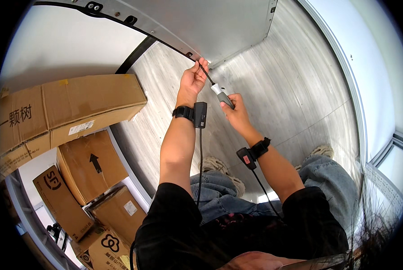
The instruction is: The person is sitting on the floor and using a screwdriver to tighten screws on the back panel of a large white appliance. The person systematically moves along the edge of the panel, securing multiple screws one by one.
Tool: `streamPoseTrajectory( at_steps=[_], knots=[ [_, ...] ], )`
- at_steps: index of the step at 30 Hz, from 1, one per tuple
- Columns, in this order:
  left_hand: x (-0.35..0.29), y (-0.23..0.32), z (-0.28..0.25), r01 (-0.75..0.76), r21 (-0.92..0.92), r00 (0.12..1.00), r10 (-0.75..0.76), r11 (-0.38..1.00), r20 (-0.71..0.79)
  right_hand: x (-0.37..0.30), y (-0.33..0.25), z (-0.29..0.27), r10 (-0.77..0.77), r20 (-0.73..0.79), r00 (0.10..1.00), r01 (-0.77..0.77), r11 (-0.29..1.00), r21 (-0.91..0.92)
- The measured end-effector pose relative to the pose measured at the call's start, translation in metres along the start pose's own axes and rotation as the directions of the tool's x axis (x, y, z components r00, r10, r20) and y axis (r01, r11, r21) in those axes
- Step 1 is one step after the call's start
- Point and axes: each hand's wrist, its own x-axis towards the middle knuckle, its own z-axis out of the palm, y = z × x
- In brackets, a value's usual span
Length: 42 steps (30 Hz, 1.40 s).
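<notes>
A screwdriver (223, 96) with a grey and white handle slants up and to the left. My right hand (238, 113) is closed around its handle. The dark shaft (206, 73) runs up to the lower edge of a grey metal panel (197, 27). At the tip end, my left hand (193, 81) has its fingers curled around the shaft, close against the panel edge. Whether a screw sits at the tip is hidden by these fingers. Small black brackets (130, 20) and screws line that edge of the panel.
On the left lies a long cardboard box (89, 96). Beyond a light frame edge stand several more cardboard boxes (86, 162). A white wall with a curved-looking frame (352, 85) borders the right. Wood-look flooring (296, 94) spreads beneath my feet. Cables hang from both wrist straps.
</notes>
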Motion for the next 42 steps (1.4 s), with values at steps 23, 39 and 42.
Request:
streamPoseTrajectory(
  at_steps=[23,39,42],
  knots=[
    [-0.001,0.002,0.004,-0.005,-0.019,1.0,0.006,1.0,0.014,-0.01,-0.034,0.012,0.172,-0.067,0.983,-0.159,0.972,0.173],
    [0.001,0.005,0.003,0.014,-0.003,1.0,-0.014,1.0,0.014,-0.007,-0.042,0.014,0.394,-0.028,0.919,-0.35,0.844,0.406],
    [0.001,0.005,0.004,0.018,-0.003,1.0,-0.018,1.0,0.009,-0.007,-0.042,0.011,0.373,-0.008,0.928,-0.343,0.86,0.379]
  ],
)
